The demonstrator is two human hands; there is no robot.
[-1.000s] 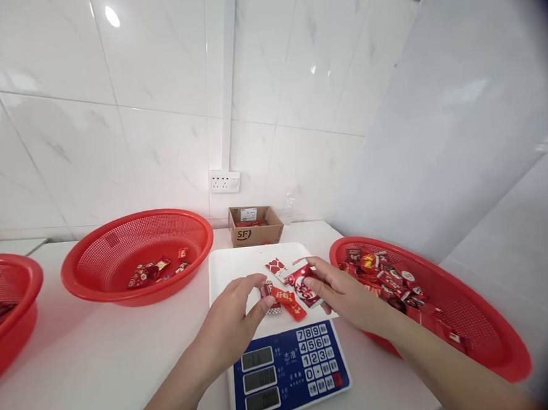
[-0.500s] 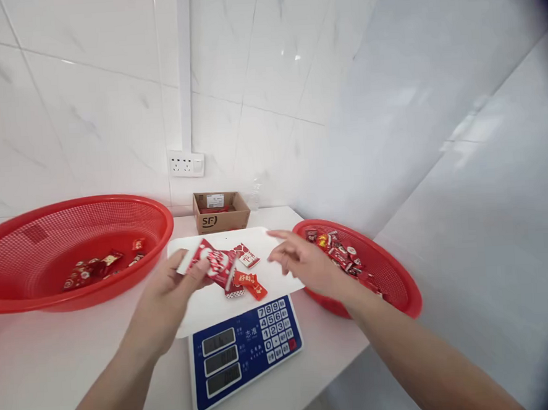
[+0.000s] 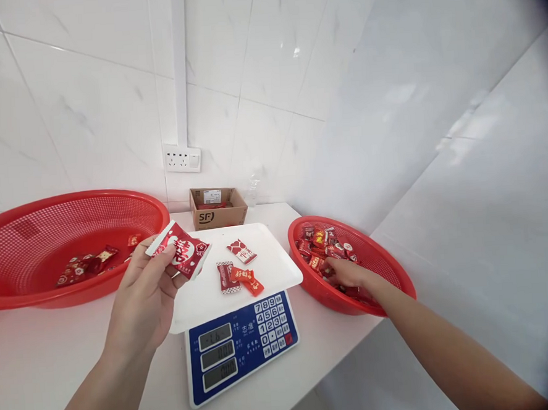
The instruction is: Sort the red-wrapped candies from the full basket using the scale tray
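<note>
Judging by the head view, a red-and-white packet [image 3: 184,251] is pinched between thumb and fingers of the left hand [image 3: 142,290], above the left side of the white tray [image 3: 275,263] of the scale [image 3: 246,349]. Smaller packets [image 3: 242,251] are laid on the tray. The right hand [image 3: 349,272] is lowered among wrapped pieces [image 3: 320,237] in the right-hand basket [image 3: 402,284]; whether its grip is closed on any cannot be told. Pieces should be lifted singly, the held packet left uncrushed, and the tray kept free of wrist pressure.
</note>
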